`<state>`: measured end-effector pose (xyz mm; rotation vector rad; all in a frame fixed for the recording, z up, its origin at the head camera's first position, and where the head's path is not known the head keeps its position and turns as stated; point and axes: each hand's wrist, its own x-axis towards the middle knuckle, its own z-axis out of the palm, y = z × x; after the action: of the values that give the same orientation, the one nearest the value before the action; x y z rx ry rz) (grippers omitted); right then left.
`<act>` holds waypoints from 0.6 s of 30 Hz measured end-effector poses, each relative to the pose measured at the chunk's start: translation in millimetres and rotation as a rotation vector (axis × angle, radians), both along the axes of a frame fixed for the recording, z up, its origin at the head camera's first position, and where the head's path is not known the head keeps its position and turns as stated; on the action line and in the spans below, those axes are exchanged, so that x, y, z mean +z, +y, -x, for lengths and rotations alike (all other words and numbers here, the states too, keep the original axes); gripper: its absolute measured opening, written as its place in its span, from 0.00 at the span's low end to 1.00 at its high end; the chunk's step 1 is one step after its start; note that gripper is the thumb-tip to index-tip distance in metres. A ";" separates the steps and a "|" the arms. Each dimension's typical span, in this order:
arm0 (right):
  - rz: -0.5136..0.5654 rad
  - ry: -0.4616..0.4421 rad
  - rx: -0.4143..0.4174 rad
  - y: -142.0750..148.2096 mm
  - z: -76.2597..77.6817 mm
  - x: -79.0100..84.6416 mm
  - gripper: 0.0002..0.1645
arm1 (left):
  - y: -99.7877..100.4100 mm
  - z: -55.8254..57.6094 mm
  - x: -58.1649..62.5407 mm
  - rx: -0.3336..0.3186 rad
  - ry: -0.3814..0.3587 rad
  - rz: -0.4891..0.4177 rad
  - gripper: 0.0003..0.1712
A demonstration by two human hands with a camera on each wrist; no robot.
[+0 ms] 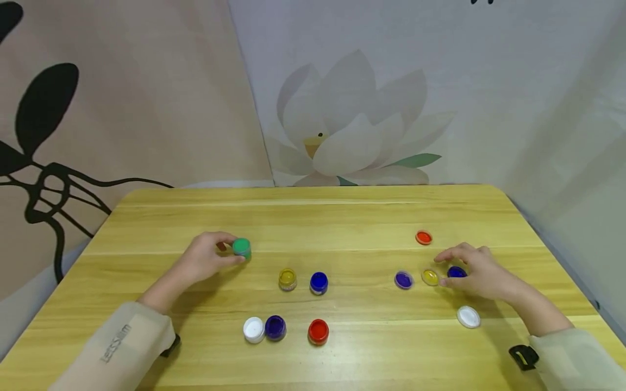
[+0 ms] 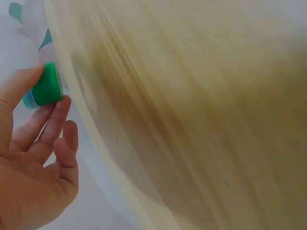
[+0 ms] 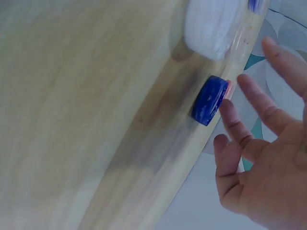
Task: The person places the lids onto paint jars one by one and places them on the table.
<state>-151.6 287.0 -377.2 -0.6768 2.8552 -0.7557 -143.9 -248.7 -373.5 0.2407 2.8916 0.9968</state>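
My left hand [image 1: 207, 255] pinches a small green paint jar [image 1: 242, 247] between thumb and fingers, at the left part of the table. In the left wrist view the green jar [image 2: 47, 86] lies between the thumb and the fingertips. On the other side, my right hand [image 1: 481, 274] hovers over the lids with its fingers spread and relaxed. Beneath it sits a blue lid [image 1: 456, 272], partly covered by the hand. A yellow lid [image 1: 430, 277] lies right by its thumb tip. The right wrist view shows the blue lid [image 3: 210, 100] close to the fingertips.
Mid-table stand a yellow paint jar [image 1: 287, 279] and a blue one [image 1: 319, 283]. Nearer are white [image 1: 254, 329], purple [image 1: 275, 328] and red [image 1: 318, 332] jars. Around the right hand lie a red lid [image 1: 423, 237], a purple lid [image 1: 403, 279] and a white lid [image 1: 468, 316].
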 end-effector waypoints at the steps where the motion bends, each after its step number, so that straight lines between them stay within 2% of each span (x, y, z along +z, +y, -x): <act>1: -0.015 -0.006 0.010 -0.5 -0.3 -0.3 0.24 | 1.2 1.4 -0.2 -0.013 -0.012 0.000 0.21; 4: -0.041 -0.008 0.035 -2.2 -1.1 -1.4 0.24 | 4.2 5.4 -1.8 -0.040 -0.049 -0.001 0.21; 8: -0.041 -0.011 0.036 -4.3 -1.1 -2.6 0.22 | 5.5 8.7 -4.1 -0.033 -0.089 -0.002 0.22; 18: -0.056 -0.036 0.024 -10.6 1.4 -4.8 0.22 | 6.3 11.6 -4.1 -0.035 -0.112 0.018 0.23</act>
<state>-152.9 276.4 -382.0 -0.6816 2.8190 -0.6743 -155.6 -242.4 -377.6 0.2256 2.7845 0.9470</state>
